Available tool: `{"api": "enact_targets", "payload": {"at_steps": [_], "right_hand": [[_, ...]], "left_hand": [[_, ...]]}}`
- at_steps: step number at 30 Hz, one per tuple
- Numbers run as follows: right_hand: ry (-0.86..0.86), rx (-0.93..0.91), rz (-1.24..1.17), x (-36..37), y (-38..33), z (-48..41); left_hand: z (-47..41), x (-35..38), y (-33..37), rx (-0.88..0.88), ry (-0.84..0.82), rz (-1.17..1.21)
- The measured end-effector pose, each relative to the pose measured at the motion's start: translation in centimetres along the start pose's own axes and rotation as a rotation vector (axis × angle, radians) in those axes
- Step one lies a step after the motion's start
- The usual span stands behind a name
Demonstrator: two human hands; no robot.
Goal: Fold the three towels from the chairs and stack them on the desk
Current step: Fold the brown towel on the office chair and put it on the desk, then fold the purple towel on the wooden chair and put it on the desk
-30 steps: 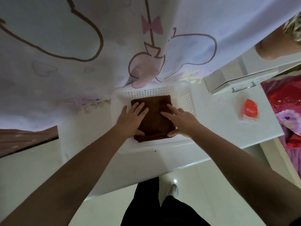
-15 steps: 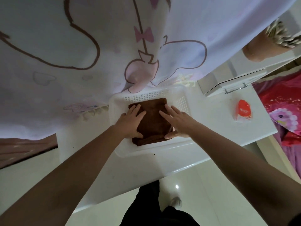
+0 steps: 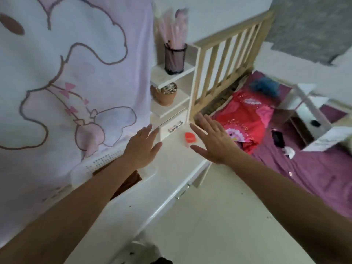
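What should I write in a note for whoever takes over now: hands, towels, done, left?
Left hand: open, empty, above the edge of the basket.
Right hand: open, empty, over the desk.
Brown towel: in the basket on the desk, partly hidden by the left forearm.
Done: that towel is placed.
Left: unclear; no other towels or chairs are in view.

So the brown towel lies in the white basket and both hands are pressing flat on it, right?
Not quite. The brown towel does lie in the white basket, but neither hand presses on it. The head view shows the left hand and the right hand clear of it, fingers spread, holding nothing.
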State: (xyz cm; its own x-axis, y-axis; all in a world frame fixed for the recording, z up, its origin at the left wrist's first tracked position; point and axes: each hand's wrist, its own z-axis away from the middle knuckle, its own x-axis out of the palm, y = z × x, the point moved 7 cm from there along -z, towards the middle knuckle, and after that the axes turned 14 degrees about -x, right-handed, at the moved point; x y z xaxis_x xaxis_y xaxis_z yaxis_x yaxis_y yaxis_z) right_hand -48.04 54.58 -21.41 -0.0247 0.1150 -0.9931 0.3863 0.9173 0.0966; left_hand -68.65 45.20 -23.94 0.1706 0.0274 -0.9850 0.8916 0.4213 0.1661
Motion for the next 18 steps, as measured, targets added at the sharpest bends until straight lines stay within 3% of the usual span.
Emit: {"api": "enact_targets", "payload": {"at_steps": [8, 12, 18], "right_hand": [[0.15, 0.664, 0.207, -11.9, 10.3, 39.7], [0.174, 0.98, 0.321, -16.3, 9.6, 61.6], [0.226, 1.399, 0.42, -19.2, 4.0, 86.5]], "left_hand": [[12.1, -5.9, 37.3, 0.593, 0.179, 0.097], [23.0, -5.8, 56.1, 0.895, 0.151, 0.167], [41.2, -3.3, 77.0, 1.277, 0.082, 0.2]]}}
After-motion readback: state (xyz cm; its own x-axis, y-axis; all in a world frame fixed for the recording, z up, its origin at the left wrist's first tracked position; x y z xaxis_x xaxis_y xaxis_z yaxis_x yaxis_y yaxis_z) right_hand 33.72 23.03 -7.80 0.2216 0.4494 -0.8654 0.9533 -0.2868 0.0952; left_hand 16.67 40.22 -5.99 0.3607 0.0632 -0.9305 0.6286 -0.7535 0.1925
